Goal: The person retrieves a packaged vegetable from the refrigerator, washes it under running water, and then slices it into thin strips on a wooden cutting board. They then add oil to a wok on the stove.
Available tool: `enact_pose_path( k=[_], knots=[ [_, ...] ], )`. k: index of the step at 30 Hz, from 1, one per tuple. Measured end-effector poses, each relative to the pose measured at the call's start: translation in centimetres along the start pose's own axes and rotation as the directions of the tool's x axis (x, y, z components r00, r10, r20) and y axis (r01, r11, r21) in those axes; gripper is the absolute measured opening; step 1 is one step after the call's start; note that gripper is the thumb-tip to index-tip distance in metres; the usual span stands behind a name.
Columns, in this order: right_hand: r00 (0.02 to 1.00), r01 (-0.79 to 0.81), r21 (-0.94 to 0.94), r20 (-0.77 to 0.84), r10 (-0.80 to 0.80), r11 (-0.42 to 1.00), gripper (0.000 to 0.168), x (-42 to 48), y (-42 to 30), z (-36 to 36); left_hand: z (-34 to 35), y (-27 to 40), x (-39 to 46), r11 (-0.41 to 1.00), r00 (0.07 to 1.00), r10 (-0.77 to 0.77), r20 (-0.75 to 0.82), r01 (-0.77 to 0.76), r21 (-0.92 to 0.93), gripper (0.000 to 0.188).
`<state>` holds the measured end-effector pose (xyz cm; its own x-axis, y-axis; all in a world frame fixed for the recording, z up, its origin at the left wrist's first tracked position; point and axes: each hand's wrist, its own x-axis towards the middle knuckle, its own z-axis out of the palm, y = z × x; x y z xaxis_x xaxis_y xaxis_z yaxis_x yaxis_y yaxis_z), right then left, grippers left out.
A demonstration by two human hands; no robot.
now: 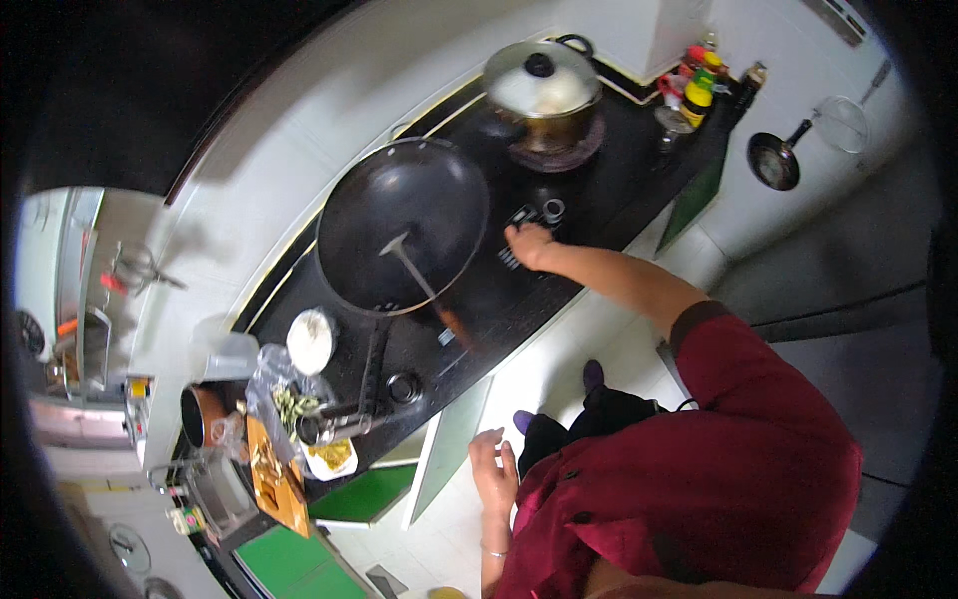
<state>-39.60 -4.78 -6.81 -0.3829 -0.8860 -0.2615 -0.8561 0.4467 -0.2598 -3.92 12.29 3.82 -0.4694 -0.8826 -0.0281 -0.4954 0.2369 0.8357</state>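
My right hand is at the control panel of the black cooktop, fingers bent down. What lies under the fingers is hidden. Just beyond it sits a round silver-rimmed knob. Left of this hand, a large dark wok rests on the cooktop. A spatula with a metal blade and brown wooden handle lies in it, the handle over the rim. Behind the panel stands a lidded metal pot. My left hand hangs in front of the counter, fingers apart, holding nothing.
Sauce bottles crowd the far right corner. Toward the left are a white bowl, a plastic bag with greens, a plate of yellow food, a wooden cutting board and a sink. A cabinet door stands open below.
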Motion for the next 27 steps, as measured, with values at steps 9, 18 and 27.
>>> enact_pose_path(
  k=[9,18,27],
  knots=[
    [0.967,0.196,0.200,-0.201,-0.156,0.960,0.039,-3.8,5.3,-4.1,5.3,3.2,7.0,0.968,0.962,0.239,0.134,-0.246,0.046,0.018],
    [0.815,-0.394,-0.021,-0.471,0.338,0.919,0.015,-5.7,31.4,-14.6,15.9,11.1,17.0,0.922,0.793,0.388,0.471,-0.329,-0.206,0.021],
    [0.867,-0.325,0.059,-0.381,0.322,0.944,0.023,0.7,40.0,-17.3,35.2,17.3,31.2,0.876,0.697,0.466,0.545,-0.449,-0.175,0.024]
  ],
)
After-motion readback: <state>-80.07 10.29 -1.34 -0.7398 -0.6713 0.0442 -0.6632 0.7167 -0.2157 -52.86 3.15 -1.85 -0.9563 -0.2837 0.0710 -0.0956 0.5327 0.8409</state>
